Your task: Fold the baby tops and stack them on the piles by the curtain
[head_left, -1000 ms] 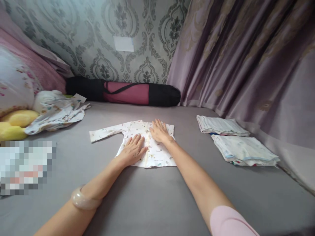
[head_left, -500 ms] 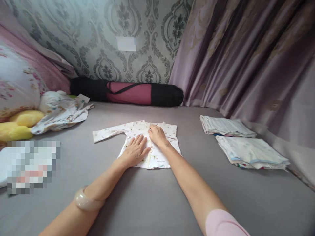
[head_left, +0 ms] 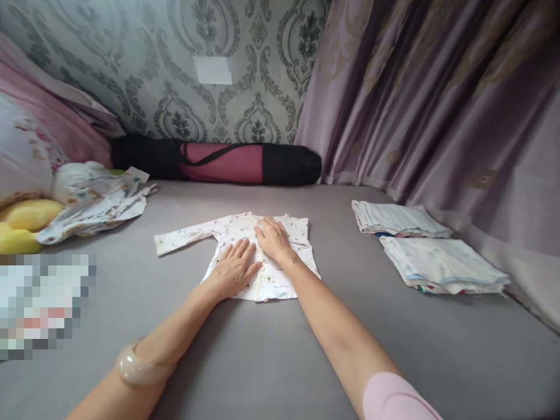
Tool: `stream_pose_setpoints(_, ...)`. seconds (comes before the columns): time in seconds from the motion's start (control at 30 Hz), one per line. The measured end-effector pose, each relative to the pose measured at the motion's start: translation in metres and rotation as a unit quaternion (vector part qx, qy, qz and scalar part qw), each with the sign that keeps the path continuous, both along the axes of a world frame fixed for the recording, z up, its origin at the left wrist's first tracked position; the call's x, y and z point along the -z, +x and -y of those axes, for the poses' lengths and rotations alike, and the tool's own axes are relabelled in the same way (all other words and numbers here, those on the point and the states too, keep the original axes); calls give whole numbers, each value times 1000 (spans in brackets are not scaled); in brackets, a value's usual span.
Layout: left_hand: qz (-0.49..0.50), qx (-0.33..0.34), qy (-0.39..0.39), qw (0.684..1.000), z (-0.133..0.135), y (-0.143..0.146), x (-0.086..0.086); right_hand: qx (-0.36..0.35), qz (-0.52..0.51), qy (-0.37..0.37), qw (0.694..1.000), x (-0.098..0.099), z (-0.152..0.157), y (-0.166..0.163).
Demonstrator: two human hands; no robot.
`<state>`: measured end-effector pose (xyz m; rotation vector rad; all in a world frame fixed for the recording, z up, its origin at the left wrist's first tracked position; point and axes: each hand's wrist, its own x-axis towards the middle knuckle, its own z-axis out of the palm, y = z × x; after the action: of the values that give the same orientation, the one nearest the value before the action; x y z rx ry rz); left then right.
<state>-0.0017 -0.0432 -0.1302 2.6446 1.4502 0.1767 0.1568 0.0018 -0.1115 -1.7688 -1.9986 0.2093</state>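
A small white baby shirt point(head_left: 280, 274) with a scattered print lies face up on the grey bed sheet. Its left-side sleeve stretches out to the left, while the right-side sleeve is folded in across the chest. My left hand point(head_left: 234, 267) rests flat on the left half of the shirt, fingers spread. On the upper middle, near the neckline, my right hand point(head_left: 273, 238) lies palm down with its fingers extended on the cloth. Both palms hide part of the front opening.
Two stacks of folded clothes, a rear stack point(head_left: 400, 219) and a front stack point(head_left: 444, 265), lie at the right by the curtain point(head_left: 394, 87). Crumpled clothing point(head_left: 100, 201) and a yellow plush item point(head_left: 35, 214) sit at the left. A long black and maroon bag point(head_left: 223, 162) lies along the wall.
My right hand has flattened from a bent-finger pose near the neckline. My left hand stays on the shirt. The whole view has shifted slightly.
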Motion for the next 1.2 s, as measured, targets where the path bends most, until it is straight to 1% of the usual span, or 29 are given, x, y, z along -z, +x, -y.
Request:
stream_pose_setpoints(0.07,-6,0,-2,1000,0,0,-1,5,18,-4,1000,3,0,2)
stream_pose_setpoints(0.1,-10,0,-5,1000,0,0,-1,0,26,-17,1000,4,0,3)
stream_pose_setpoints(0.2,-10,-3,-20,1000,0,0,-2,-38,42,-93,994,5,0,8)
stream_pose_setpoints(0.27,4,-2,-26,1000,0,-1,-2,-50,48,-130,989,4,-1,11)
stream_pose_setpoints(0.4,62,0,-17,998,-3,-4,-6,-47,48,-140,988,0,0,12)
stream_pose_setpoints(0.47,101,-23,1,995,-8,-9,-11,-46,46,-119,991,-2,1,10)
stream_pose_setpoints(0.57,168,-104,48,979,-21,-27,-20,-63,53,-75,994,-3,2,6)
stream_pose_setpoints(0.63,197,-171,82,962,-31,-47,-25,-90,59,-88,990,-2,2,4)
stream_pose_setpoints(0.73,186,-300,110,929,-43,-83,-30,-113,63,-128,983,2,1,2)
stream_pose_setpoints(0.83,143,-427,96,888,-49,-113,-32,-114,54,-134,983,5,1,1)
stream_pose_setpoints(0.9,122,-475,74,869,-50,-127,-32,-115,37,-138,983,4,0,2)
stream_pose_setpoints(0.97,111,-508,44,853,-51,-134,-31,-115,9,-136,984,0,-2,4)
stream_pose_setpoints(1.0,107,-521,25,846,-51,-135,-31,-101,-5,-127,987,-2,-4,7)
stream_pose_setpoints(1.03,104,-531,7,841,-51,-136,-31,-70,-14,-112,991,-5,-6,11)
stream_pose_setpoints(1.1,99,-539,-18,836,-51,-136,-31,35,-17,-72,997,-10,-10,22)
stream_pose_setpoints(1.17,94,-542,-26,834,-53,-135,-30,156,-8,-51,986,-11,-12,36)
stream_pose_setpoints(1.2,90,-545,-27,833,-54,-135,-30,198,-1,-56,979,-10,-13,42)
